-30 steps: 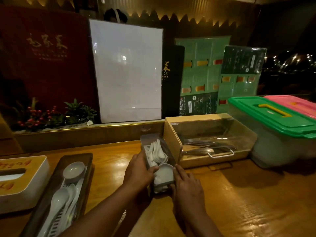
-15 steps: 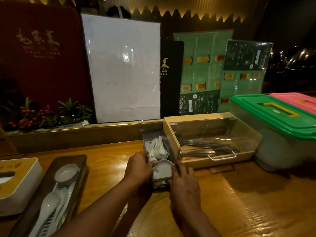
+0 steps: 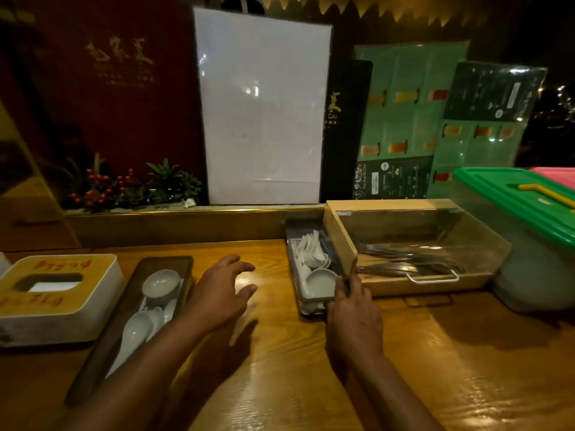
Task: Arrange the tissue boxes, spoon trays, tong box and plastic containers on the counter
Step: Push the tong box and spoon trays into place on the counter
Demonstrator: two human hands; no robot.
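A grey spoon tray [image 3: 294, 269] with white spoons and a small bowl stands against the left side of the wooden tong box [image 3: 404, 284], which has a clear lid and metal tongs inside. My right hand [image 3: 353, 318] rests on the tray's near right corner, fingers touching its rim. My left hand [image 3: 219, 293] hovers open over the counter between the two trays. A second, dark spoon tray [image 3: 124, 325] with spoons and a bowl lies at the left, next to a white tissue box [image 3: 59, 297]. Plastic containers with a green lid [image 3: 510, 194] and a pink lid [image 3: 557, 175] stand at the right.
Menu boards [image 3: 413, 119] and a white board [image 3: 261, 110] lean behind a low wooden ledge [image 3: 174, 222]. A plant with red berries [image 3: 124, 188] sits at the back left. Bare counter [image 3: 311, 384] lies in front of me.
My left hand has let go of the grey spoon tray and moved left over the counter. The tray now sits further back beside the tong box. My view has shifted left.
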